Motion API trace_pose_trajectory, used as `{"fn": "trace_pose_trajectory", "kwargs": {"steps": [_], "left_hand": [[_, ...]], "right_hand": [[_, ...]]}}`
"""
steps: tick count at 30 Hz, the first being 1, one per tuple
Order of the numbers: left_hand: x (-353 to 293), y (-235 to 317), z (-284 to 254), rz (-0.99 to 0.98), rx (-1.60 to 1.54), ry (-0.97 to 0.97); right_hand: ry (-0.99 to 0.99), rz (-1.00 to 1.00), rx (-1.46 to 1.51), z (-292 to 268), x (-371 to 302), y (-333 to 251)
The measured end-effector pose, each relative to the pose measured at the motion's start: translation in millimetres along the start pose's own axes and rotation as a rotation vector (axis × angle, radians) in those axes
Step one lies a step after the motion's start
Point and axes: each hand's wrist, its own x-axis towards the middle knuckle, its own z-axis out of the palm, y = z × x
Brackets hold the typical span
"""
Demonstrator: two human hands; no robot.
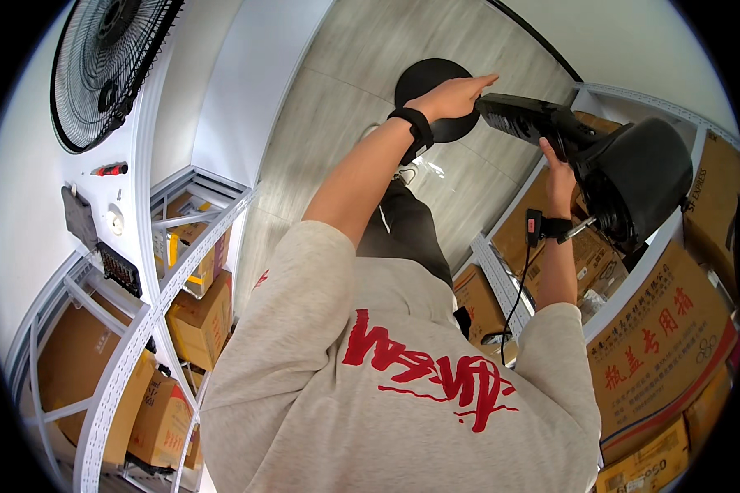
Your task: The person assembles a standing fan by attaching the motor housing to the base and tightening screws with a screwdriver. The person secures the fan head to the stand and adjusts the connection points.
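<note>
- right hand point(560, 174) grasps black fan body point(641, 177), shaft point(580, 229) bare
- left hand point(450, 98) at its left end, grip unclear
- grille point(90, 99) unfitted, lying left; link to far base point(419, 78) hidden

Bright, whitish light filled the scene fairly evenly from a source out of view. The surface point(37, 246) on the left looked pale, almost washed out, while small patches of glare gleamed on the floor point(485, 181). Soft shading marked the folds of the shirt point(403, 345); on the right, the black housing point(649, 185) lost detail in its darkest parts. Focus was mostly sharp. The left rack point(111, 403) bowed strongly, and black vignetting with bluish fringes closed in the rim.
</note>
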Motion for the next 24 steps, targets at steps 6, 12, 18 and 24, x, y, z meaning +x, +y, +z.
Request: {"fn": "trace_pose_trajectory", "kwargs": {"steps": [6,12,18,24], "left_hand": [[-17.0,-9.3,8.0,-0.066,-0.041,-0.050],[-29.8,-23.6,31.4,-0.092,-0.061,-0.070],[-30.4,-31.2,44.6,-0.129,-0.053,-0.083],[-19.7,-17.4,41.7,-0.042,-0.040,-0.063]], "right_hand": [[0.065,-0.071,0.044,-1.3,7.5,20.9],[0.193,0.037,-0.143,-8.5,16.8,16.1],[-0.092,0.081,0.060,-20.7,13.8,31.3],[-0.102,0.172,0.586,-2.3,-2.4,28.8]]}}
